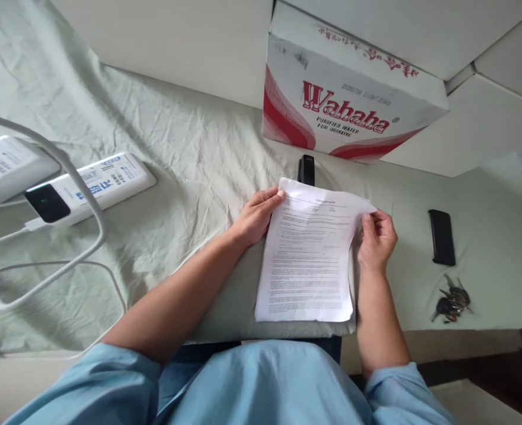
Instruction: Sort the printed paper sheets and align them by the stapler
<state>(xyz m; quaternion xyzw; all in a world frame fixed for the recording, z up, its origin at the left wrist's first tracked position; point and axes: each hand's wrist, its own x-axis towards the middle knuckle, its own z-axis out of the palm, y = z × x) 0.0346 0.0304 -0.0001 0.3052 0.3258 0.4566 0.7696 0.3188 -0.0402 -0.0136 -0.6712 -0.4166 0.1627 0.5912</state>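
A stack of printed paper sheets (309,260) lies in front of me, its lower end near the table's front edge. My left hand (261,212) grips the upper left corner, thumb on top. At the upper right corner, my right hand (377,237) pinches the paper between thumb and fingers, and that corner is bent up a little. Just beyond the top edge of the sheets sits a black stapler-like object (306,169), partly covered by the paper. How many sheets each hand holds cannot be made out.
A white and red Wahaha water carton (349,100) stands behind the papers against white panels. To the right lie a black phone (442,237) and a bunch of keys (453,300). White power banks (105,183) with a looping white cable (84,248) occupy the left side of the wrinkled green cloth (190,153).
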